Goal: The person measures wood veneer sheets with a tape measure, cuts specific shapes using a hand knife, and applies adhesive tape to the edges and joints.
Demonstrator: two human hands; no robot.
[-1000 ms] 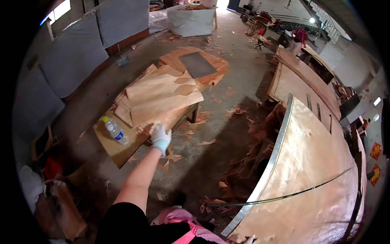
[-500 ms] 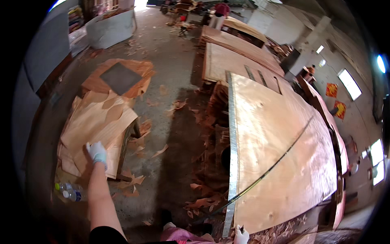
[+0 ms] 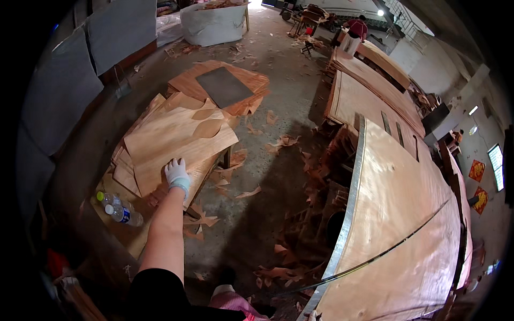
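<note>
My left hand [image 3: 178, 175], in a white glove with a pale green cuff, rests with fingers apart on the top sheet of a loose pile of thin wood veneer [image 3: 171, 134]. Leaf-shaped darker patches mark that sheet's far side. At the lower edge, only a sliver of my right hand [image 3: 314, 317] shows, beside the near corner of a large wooden board [image 3: 396, 214]. Its fingers seem closed around something small and dark, mostly cut off. Across the board lies a long, thin, dark bent rod [image 3: 375, 258]. A metallic strip [image 3: 342, 235] lines the board's left edge.
Two clear plastic bottles [image 3: 123, 213] lie left of my forearm. Beyond the pile is another veneer stack with a dark square sheet [image 3: 224, 86] on top. Veneer scraps [image 3: 281, 143] litter the aisle floor. A person in red [image 3: 356, 29] stands by far-off board stacks [image 3: 375, 91].
The view has swung left, so the scene sits further right. My left hand stays on the veneer pile. My right hand has mostly slipped out below the lower edge.
</note>
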